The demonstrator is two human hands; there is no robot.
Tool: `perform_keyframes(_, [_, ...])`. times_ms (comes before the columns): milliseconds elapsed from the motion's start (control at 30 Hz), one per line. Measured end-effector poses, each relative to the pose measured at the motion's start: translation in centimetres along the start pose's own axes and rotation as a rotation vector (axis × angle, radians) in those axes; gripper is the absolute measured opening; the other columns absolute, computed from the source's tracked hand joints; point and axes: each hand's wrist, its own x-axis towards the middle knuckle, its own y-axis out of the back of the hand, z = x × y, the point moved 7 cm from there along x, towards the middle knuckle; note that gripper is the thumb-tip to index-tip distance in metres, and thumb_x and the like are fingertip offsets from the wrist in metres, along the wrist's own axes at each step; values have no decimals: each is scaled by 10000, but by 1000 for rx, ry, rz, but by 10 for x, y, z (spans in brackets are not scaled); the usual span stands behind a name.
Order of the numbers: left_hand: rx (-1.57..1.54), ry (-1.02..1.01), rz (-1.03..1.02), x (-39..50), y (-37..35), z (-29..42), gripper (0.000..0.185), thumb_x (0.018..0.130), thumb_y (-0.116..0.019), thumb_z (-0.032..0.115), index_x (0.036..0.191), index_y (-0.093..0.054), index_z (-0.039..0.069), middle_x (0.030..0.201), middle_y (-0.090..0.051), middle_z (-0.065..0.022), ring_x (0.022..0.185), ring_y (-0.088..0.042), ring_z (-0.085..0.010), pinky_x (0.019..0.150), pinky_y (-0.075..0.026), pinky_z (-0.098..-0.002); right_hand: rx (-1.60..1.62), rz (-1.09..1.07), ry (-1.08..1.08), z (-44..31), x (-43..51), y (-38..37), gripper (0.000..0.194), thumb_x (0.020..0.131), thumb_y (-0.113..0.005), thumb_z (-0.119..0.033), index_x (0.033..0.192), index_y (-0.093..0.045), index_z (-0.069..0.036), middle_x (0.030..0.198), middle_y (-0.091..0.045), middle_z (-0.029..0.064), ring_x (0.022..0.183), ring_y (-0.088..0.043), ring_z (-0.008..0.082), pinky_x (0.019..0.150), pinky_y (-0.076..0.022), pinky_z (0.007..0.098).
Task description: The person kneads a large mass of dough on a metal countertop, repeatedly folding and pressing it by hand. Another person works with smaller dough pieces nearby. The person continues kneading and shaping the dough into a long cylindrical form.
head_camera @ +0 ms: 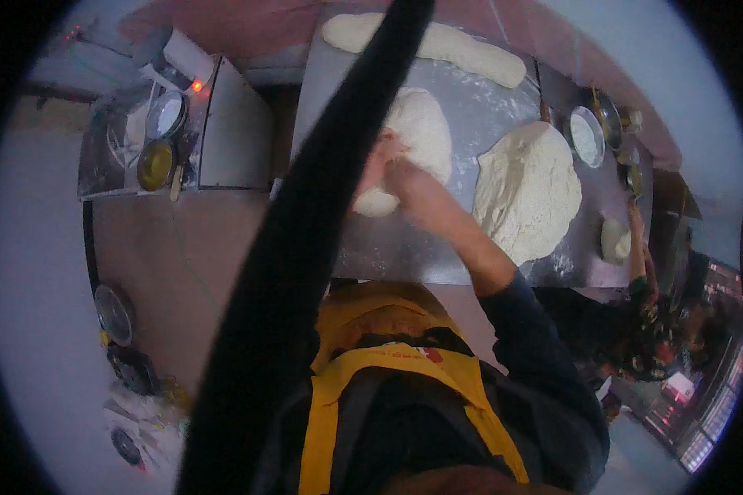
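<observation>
On the floured metal worktable (pixel 371 263), a piece of dough (pixel 424 133) lies before me. Both hands are on it: my left hand (pixel 381 154) at its left side, partly hidden behind a dark strap-like band, and my right hand (pixel 412 185) beside it, near a smaller dough lobe (pixel 376 203). The fingers are blurred, so their grip does not show clearly. A large flattened dough slab (pixel 529 192) rests to the right. Along the far edge lies a long dough roll (pixel 470 55), crossed by the band.
To the right stand a bowl of white powder (pixel 587 137) and a dough piece (pixel 614 240) near a co-worker's forearm (pixel 638 247). At left, a side table holds a bowl of yellow liquid (pixel 156 165) and a bowl with white contents (pixel 165 116), beside an upright panel (pixel 235 130).
</observation>
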Motion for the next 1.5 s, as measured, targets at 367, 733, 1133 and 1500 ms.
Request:
perform_keyframes(367, [592, -215, 313, -51, -2, 76, 164, 894, -666, 216, 1044, -691, 156, 1319, -614, -45, 1238, -572, -287, 1094, -306, -639, -425, 418, 80, 64, 23, 17, 708, 809, -796, -258, 1441, -539, -71, 1542, -407, 269, 1375, -433, 505, 1121, -349, 649])
perform_keyframes(733, [667, -328, 334, 89, 17, 6, 260, 909, -682, 259, 1160, -730, 214, 1323, -642, -37, 1156, -582, -276, 1017, -397, -522, -569, 643, -140, 217, 121, 43, 510, 897, -653, -221, 1394, -593, -122, 1333, -605, 171, 1175, -576, 383, 1009, -457, 522])
perform_keyframes(1133, [414, -329, 200, 184, 35, 10, 340, 1006, -579, 203, 1302, -648, 50, 1407, -590, -192, 1316, -532, -372, 1117, -403, -493, -571, 642, -431, 327, 181, 74, 463, 1002, -562, -348, 1351, -593, -45, 1283, -635, 224, 1153, -599, 436, 990, -475, 546])
perform_keyframes(1500, [341, -226, 120, -1, -39, 40, 415, 866, -699, 262, 1231, -698, 66, 1332, -650, -167, 1246, -589, -371, 1079, -422, -528, 46, 288, -351, 124, -66, 77, 455, 979, -670, -275, 1347, -624, -13, 1437, -549, 264, 1347, -533, 398, 1119, -440, 451])
